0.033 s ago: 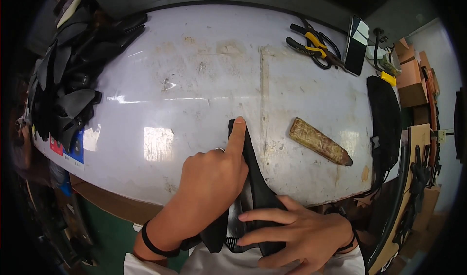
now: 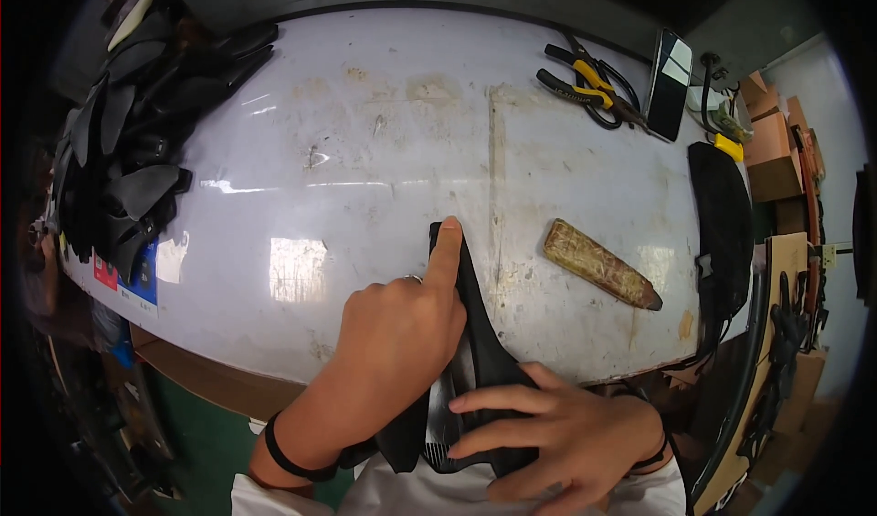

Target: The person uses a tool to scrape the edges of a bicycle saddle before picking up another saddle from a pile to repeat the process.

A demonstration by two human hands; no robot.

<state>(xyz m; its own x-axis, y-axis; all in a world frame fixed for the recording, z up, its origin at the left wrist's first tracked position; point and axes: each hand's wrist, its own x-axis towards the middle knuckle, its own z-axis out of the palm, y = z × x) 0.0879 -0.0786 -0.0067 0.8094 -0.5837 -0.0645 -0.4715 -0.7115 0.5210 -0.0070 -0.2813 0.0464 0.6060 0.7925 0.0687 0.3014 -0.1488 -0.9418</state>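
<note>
A long black plastic part point(image 2: 484, 347), narrow at its far tip and wide at its near end, points away from me over the table's front edge. Glossy metal-like ribs show in its hollow near end. My left hand point(image 2: 402, 329) lies over its left side, index finger stretched to the tip and the other fingers curled in; the thumb is hidden. Fingers spread, my right hand point(image 2: 557, 438) rests across the wide near end. To the right lies a tapered block wrapped in worn brownish tape point(image 2: 598, 265), apart from both hands.
Several black curved plastic parts point(image 2: 114, 132) are heaped at the left. Yellow-and-black pliers point(image 2: 585, 78), a phone point(image 2: 670, 85) and a black pouch point(image 2: 720, 233) lie along the right side of the white table point(image 2: 384, 205). Cardboard boxes point(image 2: 772, 151) stand beyond its right edge.
</note>
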